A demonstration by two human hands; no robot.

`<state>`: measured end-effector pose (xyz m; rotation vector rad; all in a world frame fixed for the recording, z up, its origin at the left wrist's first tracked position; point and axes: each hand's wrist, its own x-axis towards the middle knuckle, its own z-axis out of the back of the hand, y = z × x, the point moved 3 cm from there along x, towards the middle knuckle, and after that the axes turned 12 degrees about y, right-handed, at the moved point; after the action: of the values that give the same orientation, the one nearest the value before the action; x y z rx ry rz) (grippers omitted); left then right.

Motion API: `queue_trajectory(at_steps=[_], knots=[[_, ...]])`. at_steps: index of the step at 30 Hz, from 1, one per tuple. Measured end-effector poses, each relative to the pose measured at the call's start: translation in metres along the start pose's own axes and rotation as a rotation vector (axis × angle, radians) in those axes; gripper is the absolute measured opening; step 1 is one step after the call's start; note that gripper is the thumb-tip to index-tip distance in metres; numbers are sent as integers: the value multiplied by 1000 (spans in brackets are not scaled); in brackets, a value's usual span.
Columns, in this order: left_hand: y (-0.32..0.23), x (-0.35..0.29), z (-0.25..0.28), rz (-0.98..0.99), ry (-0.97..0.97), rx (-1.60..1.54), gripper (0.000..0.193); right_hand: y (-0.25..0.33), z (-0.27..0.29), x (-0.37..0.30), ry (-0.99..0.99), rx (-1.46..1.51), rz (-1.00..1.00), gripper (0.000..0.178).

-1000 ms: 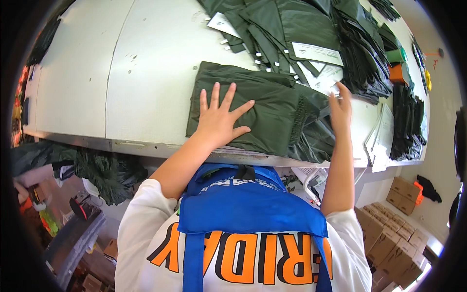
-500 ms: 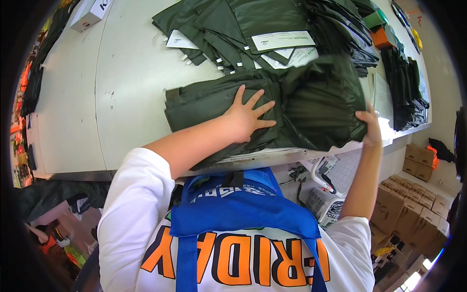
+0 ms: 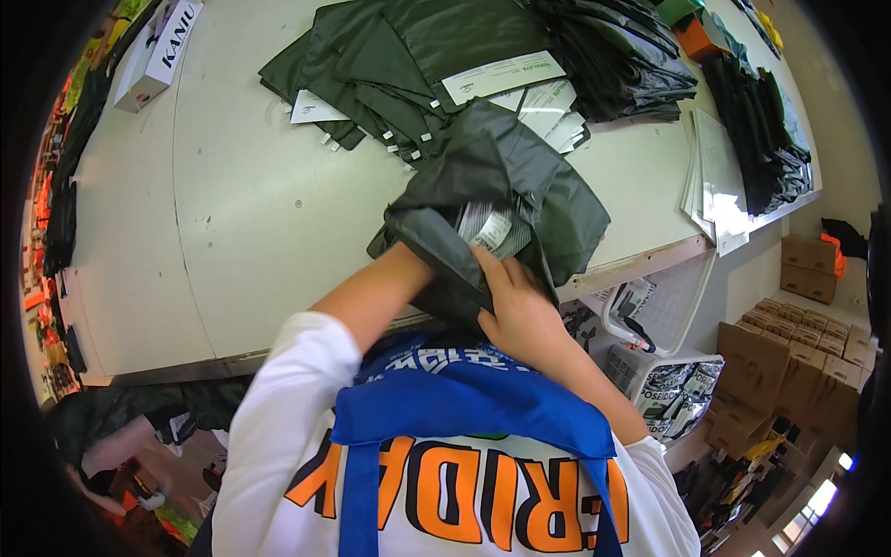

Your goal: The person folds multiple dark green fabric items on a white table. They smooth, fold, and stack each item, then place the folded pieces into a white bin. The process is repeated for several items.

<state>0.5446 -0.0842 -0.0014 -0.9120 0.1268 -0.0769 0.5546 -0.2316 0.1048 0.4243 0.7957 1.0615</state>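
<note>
White carton [image 3: 158,58]: upper left corner of the frame, lying on the pale worktable [image 3: 232,186].
Left hand [image 3: 408,265]: centre, left of the right one; it disappears beneath a fold of the dark green garment [image 3: 497,167], with only the part by the wrist showing, so how open it is and what it holds I cannot tell.
Spread green garments [image 3: 390,56]: top middle, overlapping flat on the table, with white paper cards [image 3: 501,76] on and beside them.
Garment in work: middle of the frame, bunched at the table's near edge, its mouth gaping on a striped lining and a white label [image 3: 492,230].
Blue apron [image 3: 473,408]: lower middle, worn over a white shirt.
Right hand [image 3: 520,306]: just right of centre, fingers bent and closed on the near edge of the garment's opening.
Dark folded stack [image 3: 622,70]: upper right of centre.
White basket [image 3: 668,395]: lower right, below table level.
Clear plastic sleeves [image 3: 710,176]: right, overhanging the edge.
Black folded pile [image 3: 756,139]: right of the sleeves.
Cardboard boxes [image 3: 789,371]: far right, stacked below.
</note>
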Motion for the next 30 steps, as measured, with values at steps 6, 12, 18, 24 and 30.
queue_trajectory(at_steps=[6,12,18,24,30], knots=[[23,-125,53,401,-107,-498,44,-11,-39,-2,140,-65,4,78],[-22,-144,41,167,-516,-1190,68,-8,-28,11,154,186,1,76],[-52,-132,39,23,-601,-1098,58,-25,-32,12,149,534,89,72],[-59,-128,60,110,-660,-579,49,-26,-40,12,146,520,90,73],[-69,-134,58,68,-727,100,25,-28,-55,6,36,138,161,74]])
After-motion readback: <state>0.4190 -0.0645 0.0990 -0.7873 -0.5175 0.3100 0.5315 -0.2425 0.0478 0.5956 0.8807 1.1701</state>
